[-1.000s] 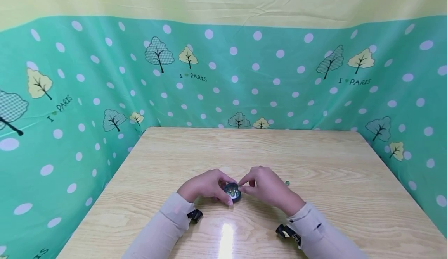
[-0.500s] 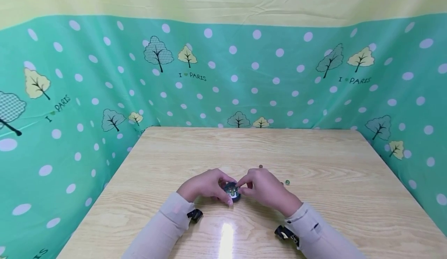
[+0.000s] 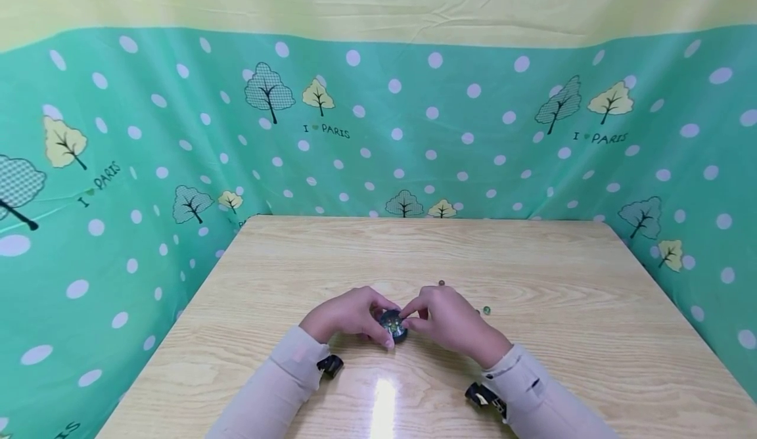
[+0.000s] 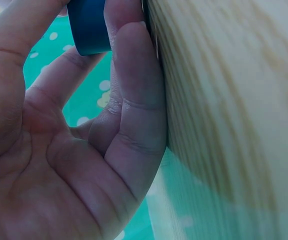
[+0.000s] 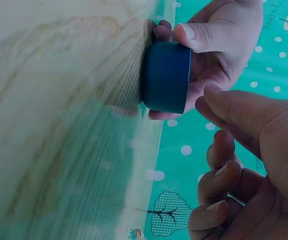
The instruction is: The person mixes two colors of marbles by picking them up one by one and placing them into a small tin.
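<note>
Cup (image 5: 166,77) clasped in left fingers (image 4: 139,75), right fingers (image 5: 236,106) nearly together just above, grip unclear

head view bright | white glare on table (image 3: 532,261) | wrist views dim, bluish

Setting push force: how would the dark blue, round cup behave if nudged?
Probably stiff: the cup shows no dent in the left hand's grip. Likely to slide rather than tip: it's wider than tall. Possibly slippery: its wall looks smooth.
</note>
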Motion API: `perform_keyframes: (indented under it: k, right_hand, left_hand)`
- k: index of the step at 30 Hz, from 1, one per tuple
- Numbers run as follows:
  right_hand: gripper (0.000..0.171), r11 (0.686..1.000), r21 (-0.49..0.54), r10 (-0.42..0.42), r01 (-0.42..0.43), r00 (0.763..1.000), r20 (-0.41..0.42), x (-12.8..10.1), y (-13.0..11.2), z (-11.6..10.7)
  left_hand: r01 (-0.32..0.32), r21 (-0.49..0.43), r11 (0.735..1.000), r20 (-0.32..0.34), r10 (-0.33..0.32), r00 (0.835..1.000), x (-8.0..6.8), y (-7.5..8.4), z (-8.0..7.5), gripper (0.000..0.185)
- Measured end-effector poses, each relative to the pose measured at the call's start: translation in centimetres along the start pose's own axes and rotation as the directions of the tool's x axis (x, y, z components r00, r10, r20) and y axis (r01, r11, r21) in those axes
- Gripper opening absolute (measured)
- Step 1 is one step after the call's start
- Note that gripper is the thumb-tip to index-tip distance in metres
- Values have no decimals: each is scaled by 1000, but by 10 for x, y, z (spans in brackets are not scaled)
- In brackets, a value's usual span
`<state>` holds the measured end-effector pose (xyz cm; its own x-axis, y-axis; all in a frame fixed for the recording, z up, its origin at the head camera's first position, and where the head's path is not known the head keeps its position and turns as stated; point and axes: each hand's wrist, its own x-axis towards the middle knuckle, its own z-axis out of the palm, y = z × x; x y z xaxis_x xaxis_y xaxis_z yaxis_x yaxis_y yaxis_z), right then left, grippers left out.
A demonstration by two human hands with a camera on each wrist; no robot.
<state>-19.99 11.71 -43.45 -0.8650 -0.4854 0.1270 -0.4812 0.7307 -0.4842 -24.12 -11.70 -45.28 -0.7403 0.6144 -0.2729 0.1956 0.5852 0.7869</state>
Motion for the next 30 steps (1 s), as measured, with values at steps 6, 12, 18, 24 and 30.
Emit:
perform_keyframes:
  k: [6,12,18,24,30]
  right_hand:
    - [10,1000,2,15,-15,1000,-13,0,3,-1]
    - [10,1000,-16,23,-24,999,-38,1,7,-4]
    - [10,999,-1,45,-45,998,-47,2,12,-7]
    - [12,997,34,74,-72,997,-39,4,19,-11]
    - [19,988,71,141,-140,990,-11,6,29,-14]
  left_hand:
    - [-7,1,1000,1,7,1000,-1,0,1,51]
    - [-9,3,1000,0,9,1000,-1,-1,1,50]
    - [7,9,1000,-9,-7,1000,-1,-1,1,57]
    - [18,6,1000,-11,-18,1000,0,0,2,57]
    - [17,5,1000,-11,-17,1000,1,-1,1,52]
